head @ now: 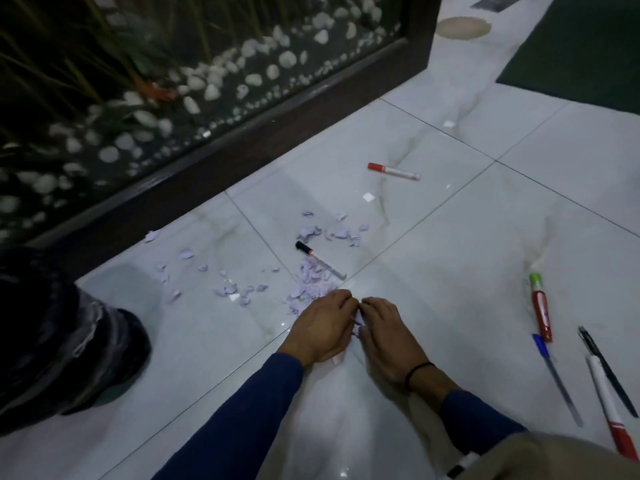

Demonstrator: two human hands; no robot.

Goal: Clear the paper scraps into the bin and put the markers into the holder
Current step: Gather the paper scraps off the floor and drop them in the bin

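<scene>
Pale lilac paper scraps (313, 284) lie scattered on the white tiled floor, with a denser heap just beyond my hands. My left hand (320, 325) and my right hand (386, 329) rest side by side on the floor, cupped around a small bunch of scraps (358, 323) pinched between them. A black-capped white marker (320, 259) lies across the heap. A red-capped marker (393, 171) lies farther off. The bin with a black liner (52, 341) stands at the left.
To the right lie a red and green marker (541, 306), a blue pen (556, 377), a black pen (606, 368) and a red and white marker (611, 407). A dark-framed glass panel (242, 147) with pebbles runs along the back. A green mat (581, 46) lies far right.
</scene>
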